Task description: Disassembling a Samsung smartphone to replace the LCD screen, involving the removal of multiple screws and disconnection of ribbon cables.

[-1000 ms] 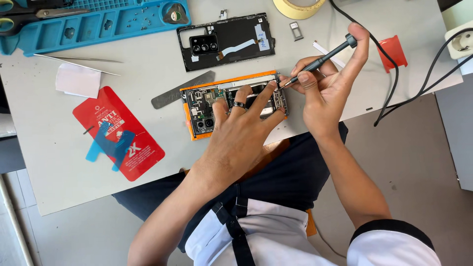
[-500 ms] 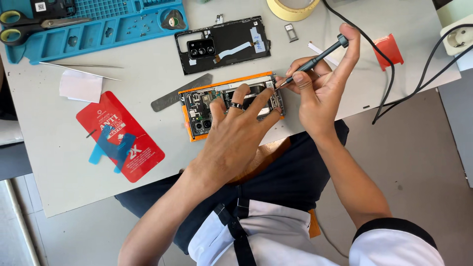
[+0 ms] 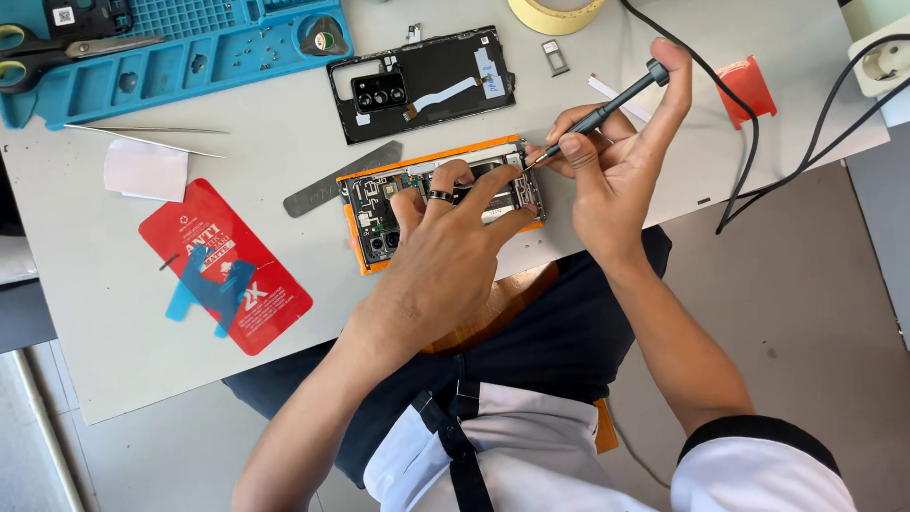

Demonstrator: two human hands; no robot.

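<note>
An opened phone [image 3: 379,204] with an orange frame lies near the table's front edge, its circuit boards showing. My left hand [image 3: 445,246], a dark ring on one finger, lies spread over the phone and presses it down. My right hand [image 3: 611,175] pinches a slim dark screwdriver [image 3: 607,106], index finger resting on its cap. The tip touches the phone's upper right corner. The phone's black back cover [image 3: 427,81], with camera cutouts, sits just beyond it.
A blue sorting tray [image 3: 190,57] and scissors [image 3: 57,52] sit far left. Tweezers [image 3: 142,137], a white paper, a red packet [image 3: 227,265] and a grey metal pry tool [image 3: 341,180] lie left. A tape roll [image 3: 555,14], red pick [image 3: 749,85] and black cables [image 3: 787,142] are right.
The screwdriver has stayed at the phone's upper right corner, and my left hand still lies across the phone. Only the view has shifted a little.
</note>
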